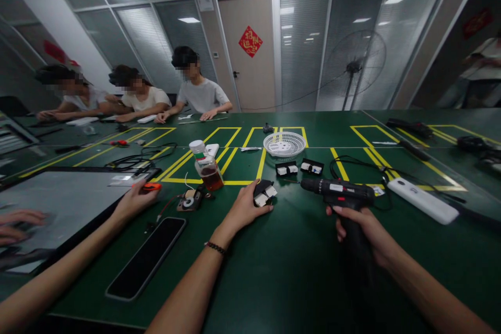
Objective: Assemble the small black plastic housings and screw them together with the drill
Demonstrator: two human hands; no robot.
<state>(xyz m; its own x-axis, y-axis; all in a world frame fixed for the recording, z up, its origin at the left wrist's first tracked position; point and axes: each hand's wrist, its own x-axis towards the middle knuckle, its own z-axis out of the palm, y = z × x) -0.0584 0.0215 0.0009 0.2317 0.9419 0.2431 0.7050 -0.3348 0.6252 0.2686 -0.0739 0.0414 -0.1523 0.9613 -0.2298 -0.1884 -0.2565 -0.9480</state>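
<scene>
My right hand (362, 224) is wrapped round the handle of a black cordless drill (340, 193), which points left over the table. My left hand (248, 206), with a dark beaded bracelet on its wrist, grips a small black-and-white part (265, 194) at the table top; its exact kind I cannot make out. Past the drill's tip lie two similar parts, a left one (287, 169) and a right one (312, 167). Behind them stands a round white plastic basket (284, 144). The drill's lower end is dark and hard to see.
At left, a co-worker's hand (139, 198) holds an orange-handled tool (151, 187) over a large flat panel (74, 203). Nearby are a phone (146, 258), a bottle of reddish liquid (211, 172) and a small coil device (190, 200). A white power strip (422, 201) and cables lie right.
</scene>
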